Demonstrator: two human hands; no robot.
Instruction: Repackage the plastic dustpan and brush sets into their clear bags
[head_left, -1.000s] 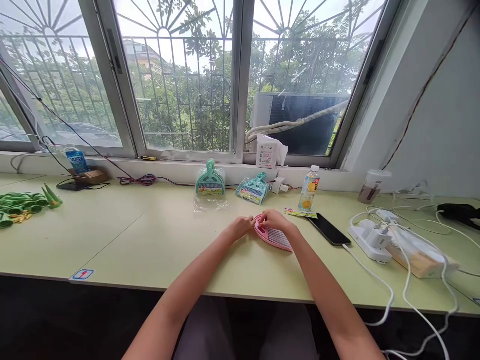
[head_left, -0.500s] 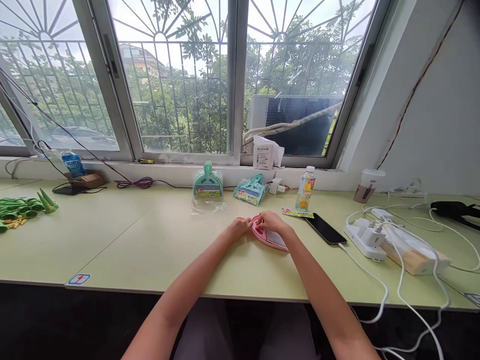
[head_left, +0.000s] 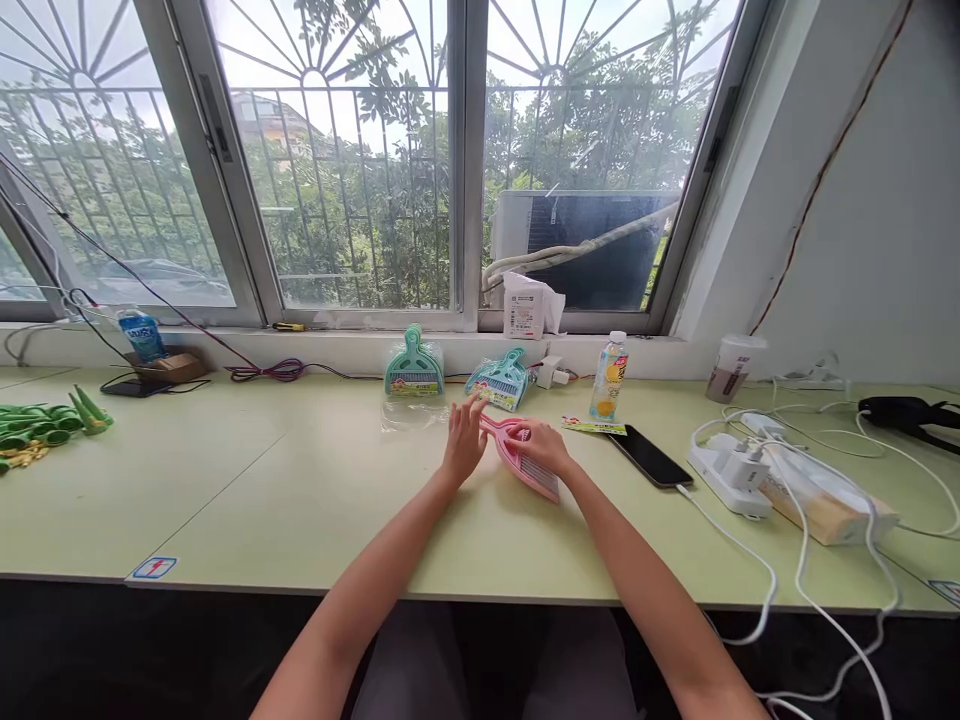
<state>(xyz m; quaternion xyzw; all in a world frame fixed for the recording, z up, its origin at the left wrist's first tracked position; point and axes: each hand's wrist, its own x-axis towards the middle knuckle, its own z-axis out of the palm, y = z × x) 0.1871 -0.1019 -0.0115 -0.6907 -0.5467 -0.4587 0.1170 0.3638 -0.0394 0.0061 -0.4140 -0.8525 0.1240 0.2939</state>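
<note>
A pink dustpan with a white-bristled brush (head_left: 529, 477) lies slantwise over the table in front of me, its handle pointing away to the left. My right hand (head_left: 543, 446) is closed on it where the handle meets the pan. Beside the handle's tip, my left hand (head_left: 464, 436) has its fingers stretched out and apart; whether it touches the handle is hard to tell. Just beyond stand a wrapped green dustpan set (head_left: 415, 368) and a second wrapped green set (head_left: 499, 380), with clear plastic film (head_left: 409, 414) before the first.
Right of my hands are a label card (head_left: 592, 426), a drink bottle (head_left: 608, 378), a black phone (head_left: 651, 458) on a white cable, and a power strip (head_left: 731, 475). A cup (head_left: 733, 368) stands at the back right. Green plastic pieces (head_left: 52, 425) lie far left.
My left hand has let go of the dustpan's handle end, its fingers spreading and lifting. The pink dustpan has shifted slightly left and turned with my right hand.
</note>
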